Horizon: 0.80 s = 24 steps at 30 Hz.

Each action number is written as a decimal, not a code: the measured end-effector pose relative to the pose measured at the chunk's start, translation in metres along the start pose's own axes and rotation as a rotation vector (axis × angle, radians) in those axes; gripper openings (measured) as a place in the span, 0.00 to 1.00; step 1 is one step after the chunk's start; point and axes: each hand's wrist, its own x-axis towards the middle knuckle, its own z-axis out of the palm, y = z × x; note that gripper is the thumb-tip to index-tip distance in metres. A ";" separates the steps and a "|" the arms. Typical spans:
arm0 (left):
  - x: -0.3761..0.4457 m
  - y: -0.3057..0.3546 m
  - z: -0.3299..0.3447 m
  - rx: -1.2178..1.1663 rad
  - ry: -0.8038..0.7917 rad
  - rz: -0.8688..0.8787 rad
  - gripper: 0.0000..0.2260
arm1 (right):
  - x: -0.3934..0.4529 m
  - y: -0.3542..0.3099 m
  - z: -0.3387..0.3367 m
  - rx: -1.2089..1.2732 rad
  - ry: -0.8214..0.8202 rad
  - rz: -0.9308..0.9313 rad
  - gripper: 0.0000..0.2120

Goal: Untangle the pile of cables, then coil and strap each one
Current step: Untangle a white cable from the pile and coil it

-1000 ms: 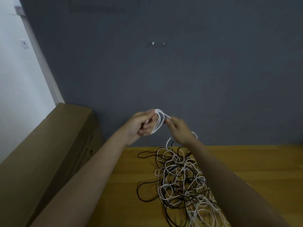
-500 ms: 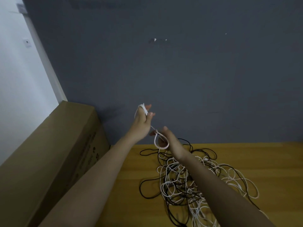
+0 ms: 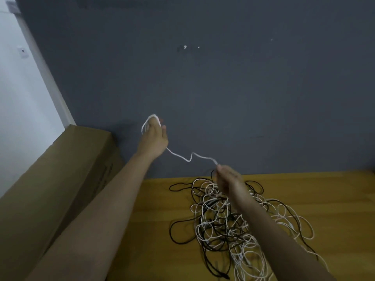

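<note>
From the head view, the left hand (image 3: pixel 152 138) was raised against the grey wall (image 3: pixel 243 88), gripping a small coil of the white cable (image 3: pixel 190 157), whose kinked free run reached the right hand (image 3: pixel 228 180), which pinched it. Below, the pile of cables (image 3: pixel 233 224), black and white, lay tangled on the wooden surface (image 3: pixel 334 199), the right forearm crossing over it; a cardboard box (image 3: pixel 50 189) stood to the left.

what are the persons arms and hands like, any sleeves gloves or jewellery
Both forearms are bare as far as the frame shows, with no sleeves in view. The left hand and right hand wear no gloves, and no watch, bracelet or ring can be seen. The right hand is blurred, with a faint dark smudge on its back that cannot be made out.
</note>
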 end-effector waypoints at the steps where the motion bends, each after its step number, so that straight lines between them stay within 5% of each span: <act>1: 0.000 -0.001 -0.001 0.073 -0.044 0.039 0.11 | 0.003 -0.004 -0.003 0.007 0.092 -0.008 0.15; 6: -0.022 0.008 0.003 0.069 -0.394 0.134 0.16 | 0.033 -0.027 -0.015 -0.119 0.544 -0.060 0.14; 10: -0.039 0.017 0.001 -0.012 -0.595 0.147 0.15 | 0.053 -0.033 -0.036 -0.315 0.681 -0.071 0.13; 13: -0.042 0.028 -0.006 -0.197 -0.599 0.137 0.10 | 0.061 -0.031 -0.041 -0.526 0.607 -0.070 0.14; 18: -0.038 0.052 -0.012 -0.331 -0.479 0.093 0.11 | 0.062 -0.024 -0.016 -1.062 0.199 -0.044 0.13; 21: -0.035 0.063 -0.005 -0.197 -0.430 0.118 0.13 | 0.052 -0.028 0.016 -1.096 0.059 -0.404 0.22; 24: -0.030 0.067 0.002 -0.154 -0.326 0.077 0.12 | 0.038 -0.029 0.037 -0.995 0.068 -0.624 0.20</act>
